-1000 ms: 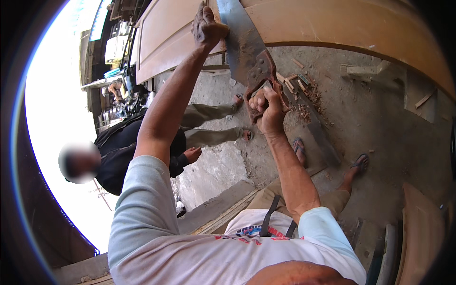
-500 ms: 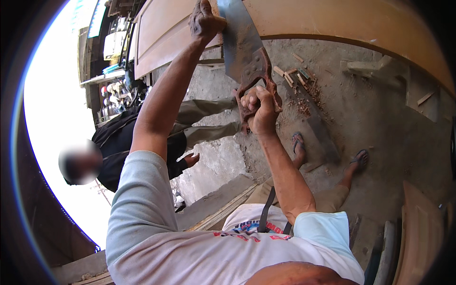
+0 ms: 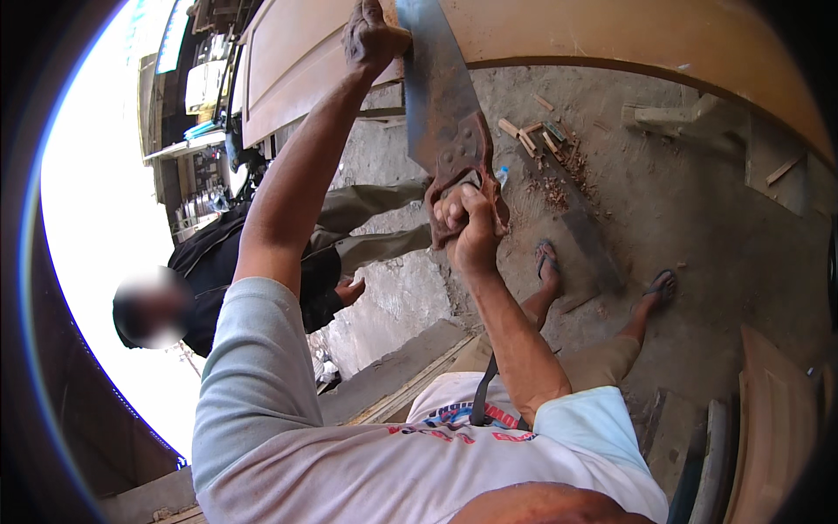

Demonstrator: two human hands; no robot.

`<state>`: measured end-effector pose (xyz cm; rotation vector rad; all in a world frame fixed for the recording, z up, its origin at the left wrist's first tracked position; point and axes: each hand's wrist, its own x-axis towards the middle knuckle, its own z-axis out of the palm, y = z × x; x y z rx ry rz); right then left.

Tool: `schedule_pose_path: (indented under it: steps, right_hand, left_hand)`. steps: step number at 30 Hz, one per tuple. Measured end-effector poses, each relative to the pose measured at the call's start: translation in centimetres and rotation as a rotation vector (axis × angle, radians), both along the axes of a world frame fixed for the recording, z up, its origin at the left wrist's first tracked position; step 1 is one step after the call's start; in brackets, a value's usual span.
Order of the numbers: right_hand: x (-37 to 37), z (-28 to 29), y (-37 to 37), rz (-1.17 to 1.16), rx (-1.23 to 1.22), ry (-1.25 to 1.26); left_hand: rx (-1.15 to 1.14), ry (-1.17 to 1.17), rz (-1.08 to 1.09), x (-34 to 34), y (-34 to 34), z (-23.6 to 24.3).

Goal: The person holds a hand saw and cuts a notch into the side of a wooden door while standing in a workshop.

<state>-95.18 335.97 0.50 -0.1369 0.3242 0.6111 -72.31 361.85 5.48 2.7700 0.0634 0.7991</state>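
My right hand (image 3: 470, 223) is wrapped round the worn reddish-brown wooden handle of a handsaw (image 3: 439, 92). The wide grey blade, dusted with sawdust, points away from me, and its far end is cut off by the top of the picture. Close to the blade's left side, my left hand (image 3: 371, 42) is closed with the thumb up. A short pale piece of wood (image 3: 399, 40) pokes out of its grip toward the blade. Both hands are at the near edge of a large brown wooden panel (image 3: 567, 33). Whether the teeth are in the wood cannot be seen.
Offcuts and shavings (image 3: 559, 153) lie on the concrete floor by a dark board (image 3: 594, 249), near my sandalled feet. A person (image 3: 227, 262) in dark clothes stands at the left. Wooden boards (image 3: 768, 428) lean at the lower right; a timber support (image 3: 681, 118) stands beneath the panel.
The saw and my right hand have come back a little toward me, so the handle sits lower. My left hand keeps its hold, almost in the same place.
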Motion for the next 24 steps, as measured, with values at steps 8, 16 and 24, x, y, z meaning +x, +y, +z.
schedule_pose_path:
  steps: [8, 16, 24]
  right_hand:
    - [3.2, 0.1, 2.5, -0.098, 0.035, -0.046]
    - [5.3, -2.4, 2.2, -0.120, -0.004, -0.105]
    - [6.8, -1.3, 1.5, -0.255, -0.041, -0.096]
  left_hand:
    - [-0.511, 0.199, 0.056, 0.3, 0.2, 0.0]
    - [-0.415, 0.185, 0.011, 0.6, 1.1, -0.9]
    - [0.277, 0.364, 0.068, 1.9, -5.6, 2.7]
